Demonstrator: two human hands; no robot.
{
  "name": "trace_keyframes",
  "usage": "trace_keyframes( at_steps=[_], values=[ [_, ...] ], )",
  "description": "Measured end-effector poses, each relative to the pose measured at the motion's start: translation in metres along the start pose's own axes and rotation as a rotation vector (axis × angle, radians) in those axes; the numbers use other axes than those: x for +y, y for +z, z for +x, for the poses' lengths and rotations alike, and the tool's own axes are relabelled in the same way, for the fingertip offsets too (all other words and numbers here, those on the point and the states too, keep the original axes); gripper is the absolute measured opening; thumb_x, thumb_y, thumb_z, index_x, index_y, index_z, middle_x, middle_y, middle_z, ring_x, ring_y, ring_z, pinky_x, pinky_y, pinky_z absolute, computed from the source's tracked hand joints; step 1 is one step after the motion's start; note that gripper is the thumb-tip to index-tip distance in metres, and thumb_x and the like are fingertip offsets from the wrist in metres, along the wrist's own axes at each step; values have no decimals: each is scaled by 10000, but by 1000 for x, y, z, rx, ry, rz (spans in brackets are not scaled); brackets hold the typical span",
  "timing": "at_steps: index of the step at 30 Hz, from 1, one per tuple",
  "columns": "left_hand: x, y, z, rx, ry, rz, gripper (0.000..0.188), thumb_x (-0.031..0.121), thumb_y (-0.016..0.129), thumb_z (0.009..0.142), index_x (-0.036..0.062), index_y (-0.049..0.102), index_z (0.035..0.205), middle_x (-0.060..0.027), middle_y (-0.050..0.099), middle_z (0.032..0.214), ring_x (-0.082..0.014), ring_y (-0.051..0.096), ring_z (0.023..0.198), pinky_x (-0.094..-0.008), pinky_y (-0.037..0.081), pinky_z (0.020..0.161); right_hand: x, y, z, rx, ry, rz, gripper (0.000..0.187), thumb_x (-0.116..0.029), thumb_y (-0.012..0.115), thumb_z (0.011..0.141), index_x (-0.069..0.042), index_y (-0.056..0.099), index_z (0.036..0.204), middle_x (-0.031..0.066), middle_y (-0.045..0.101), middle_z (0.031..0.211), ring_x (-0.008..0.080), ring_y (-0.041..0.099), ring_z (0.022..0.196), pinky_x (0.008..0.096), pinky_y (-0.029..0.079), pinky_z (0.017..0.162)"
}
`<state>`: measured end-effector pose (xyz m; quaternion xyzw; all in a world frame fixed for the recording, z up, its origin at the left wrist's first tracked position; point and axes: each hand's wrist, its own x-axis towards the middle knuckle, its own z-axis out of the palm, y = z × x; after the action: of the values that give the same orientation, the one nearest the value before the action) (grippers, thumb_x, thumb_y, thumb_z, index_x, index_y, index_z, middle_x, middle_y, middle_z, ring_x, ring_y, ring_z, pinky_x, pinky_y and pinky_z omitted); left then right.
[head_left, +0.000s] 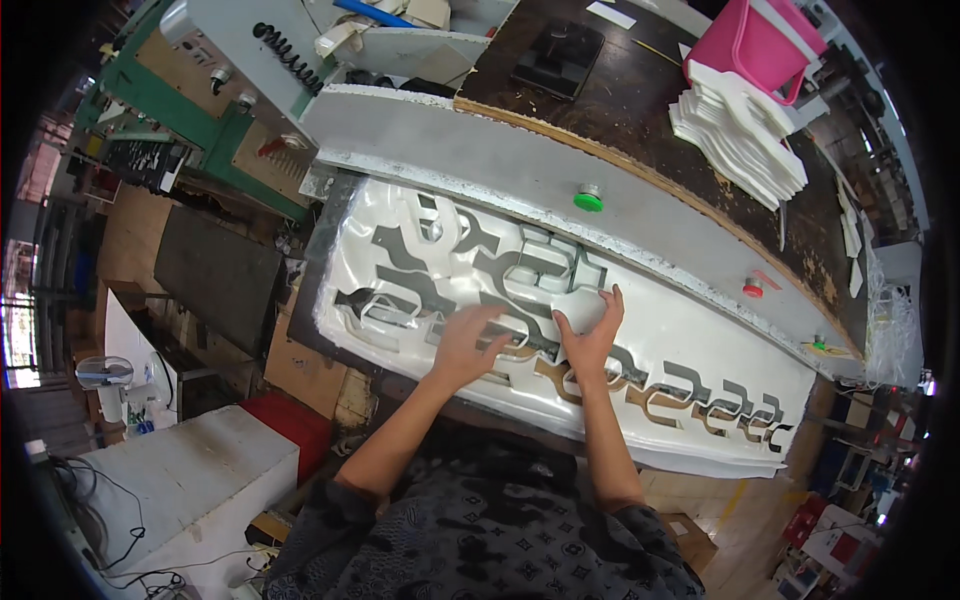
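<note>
Two grips, left hand (466,345) and right hand (591,342), are spread over glossy white cut-out sheeting (700,335), likely floppy, best held by edges.

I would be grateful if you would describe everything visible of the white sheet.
The white sheet is long and glossy, and looks like plastic or foam, with wrinkled film at its left end. Many curved, hooked openings cut through it, showing dark and brownish patches; much of its far right side is uncut. It lies roughly flat, slanting from upper left to lower right alongside the grey beam. The left hand and right hand are at its middle; exact contact is unclear.
</note>
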<state>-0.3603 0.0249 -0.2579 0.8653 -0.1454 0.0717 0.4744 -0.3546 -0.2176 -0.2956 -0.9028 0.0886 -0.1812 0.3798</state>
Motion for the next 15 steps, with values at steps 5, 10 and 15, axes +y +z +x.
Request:
trace_keyframes(
  at_steps=[5, 10, 15],
  values=[
    [19, -26, -53, -642, -85, 42, 399, 218, 862, 810, 53, 717, 1143, -127, 678, 1065, -337, 648, 1039, -426, 505, 968, -30, -14, 31, -106, -94, 254, 470, -176, 905, 788, -25, 651, 1153, 197, 681, 1242, 359, 661, 1161, 414, 517, 997],
    [2, -6, -75, -487, 22, 212, 420, 248, 877, 763, 57, 724, 1105, -133, 649, 1074, -352, 620, 1085, -451, 500, 965, -106, -14, 88, -259, -242, 268, 346, -303, 832, 883, 0, 733, 748, 99, 726, 678, 218, 694, 603, 334, 534, 645],
    [-1, 1, -63, -376, 57, 145, 426, 233, 880, 759, 40, 710, 1098, -150, 624, 1032, -383, 599, 1064, -463, 487, 948, -112, 11, 164, -225, -184, 7, 461, -381, 804, 898, 12, 726, 671, 118, 661, 569, 271, 618, 514, 376, 491, 566]
  ],
)
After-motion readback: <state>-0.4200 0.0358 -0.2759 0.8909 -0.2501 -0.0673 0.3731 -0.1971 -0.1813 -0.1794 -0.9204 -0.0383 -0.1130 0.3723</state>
